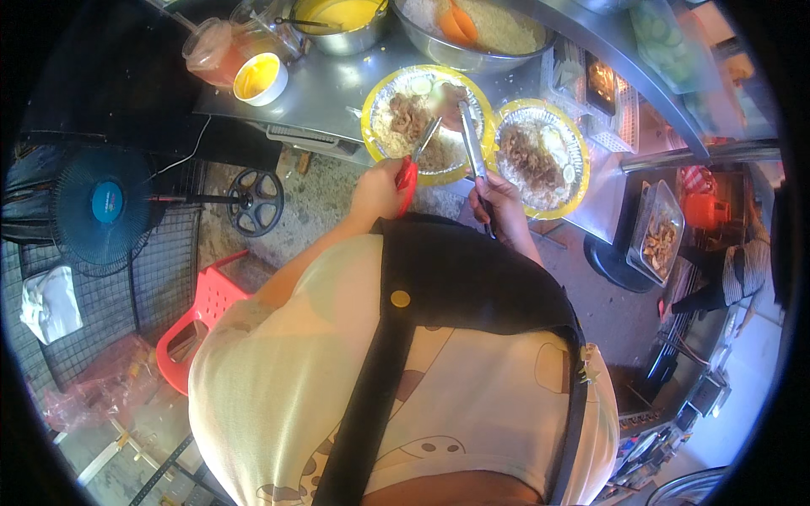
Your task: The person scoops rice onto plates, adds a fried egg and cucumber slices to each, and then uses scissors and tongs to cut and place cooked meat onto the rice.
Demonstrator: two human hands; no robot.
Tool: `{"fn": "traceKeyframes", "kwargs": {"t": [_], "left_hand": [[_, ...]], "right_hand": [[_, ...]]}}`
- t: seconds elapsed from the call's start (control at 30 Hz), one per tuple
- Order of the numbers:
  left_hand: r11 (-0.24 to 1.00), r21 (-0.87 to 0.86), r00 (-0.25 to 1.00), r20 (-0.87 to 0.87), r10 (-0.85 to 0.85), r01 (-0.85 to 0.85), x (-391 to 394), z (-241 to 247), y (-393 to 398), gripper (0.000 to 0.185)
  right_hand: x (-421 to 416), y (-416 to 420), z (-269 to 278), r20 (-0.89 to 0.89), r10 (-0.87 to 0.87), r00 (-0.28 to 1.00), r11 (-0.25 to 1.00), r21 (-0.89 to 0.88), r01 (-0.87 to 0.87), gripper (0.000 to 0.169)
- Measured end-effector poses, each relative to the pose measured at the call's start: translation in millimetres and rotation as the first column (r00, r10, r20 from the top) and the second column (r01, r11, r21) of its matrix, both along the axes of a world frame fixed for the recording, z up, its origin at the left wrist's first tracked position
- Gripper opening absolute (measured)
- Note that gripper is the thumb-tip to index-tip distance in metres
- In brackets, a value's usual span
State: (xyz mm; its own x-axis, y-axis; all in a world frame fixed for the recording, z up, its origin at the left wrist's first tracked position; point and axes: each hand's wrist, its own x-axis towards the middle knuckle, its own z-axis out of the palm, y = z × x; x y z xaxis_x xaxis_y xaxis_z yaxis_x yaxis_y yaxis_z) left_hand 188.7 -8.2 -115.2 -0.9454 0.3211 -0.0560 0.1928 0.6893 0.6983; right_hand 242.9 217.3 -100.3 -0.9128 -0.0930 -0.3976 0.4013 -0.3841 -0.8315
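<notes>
My left hand [376,193] grips red-handled scissors [408,185], their blades over a round foil tray with a yellow rim [369,117]. My right hand [500,201] holds metal tongs [470,136] above the same tray. The tongs' tips touch or overlap a piece of brown meat [450,104]; whether they clamp it, I cannot tell. Rice, more chopped meat [408,117] and pale cucumber slices [420,85] lie in this tray. Beside it on the right, a second yellow-rimmed foil tray [581,158] bears rice, chopped meat [531,152] and cucumber slices.
Behind the trays stand a steel bowl of rice [436,54] with an orange scoop [458,24] and a pot of yellow sauce [345,43]. A white tub [272,85] sits left. A fan [104,202] and red chair [218,294] are leftward; a person [743,272] is far right.
</notes>
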Motion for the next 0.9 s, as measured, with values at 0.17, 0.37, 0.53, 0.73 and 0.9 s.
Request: {"fn": "traceKeyframes", "kwargs": {"t": [0.17,0.37,0.53,0.73,0.9], "left_hand": [[0.930,0.305,0.916,0.277,-0.291,0.204,-5.5,-8.9,-23.0,0.047],[0.951,0.144,0.927,0.221,-0.302,0.275,-8.0,24.6,-24.2,0.050],[0.945,0.084,0.920,0.215,-0.328,0.317,-17.6,6.6,-17.6,0.043],[0.957,0.263,0.798,0.547,-0.252,0.121,-25.3,-24.4,-24.5,0.024],[0.937,0.348,0.737,0.623,-0.262,0.040,-25.5,-26.6,-24.9,0.015]], "right_hand": [[11.0,21.5,4.6,0.037,-0.020,0.999,0.996,0.084,0.017,0.022],[24.3,44.6,30.6,0.109,0.144,0.984,0.959,0.231,-0.166,0.022],[25.4,40.2,24.2,0.181,0.231,0.956,0.940,0.213,-0.268,0.024],[7.3,38.4,-11.2,0.175,0.286,0.942,0.888,0.322,-0.329,0.024],[-4.2,32.5,-26.0,0.220,0.256,0.941,0.867,0.379,-0.324,0.022]]}}
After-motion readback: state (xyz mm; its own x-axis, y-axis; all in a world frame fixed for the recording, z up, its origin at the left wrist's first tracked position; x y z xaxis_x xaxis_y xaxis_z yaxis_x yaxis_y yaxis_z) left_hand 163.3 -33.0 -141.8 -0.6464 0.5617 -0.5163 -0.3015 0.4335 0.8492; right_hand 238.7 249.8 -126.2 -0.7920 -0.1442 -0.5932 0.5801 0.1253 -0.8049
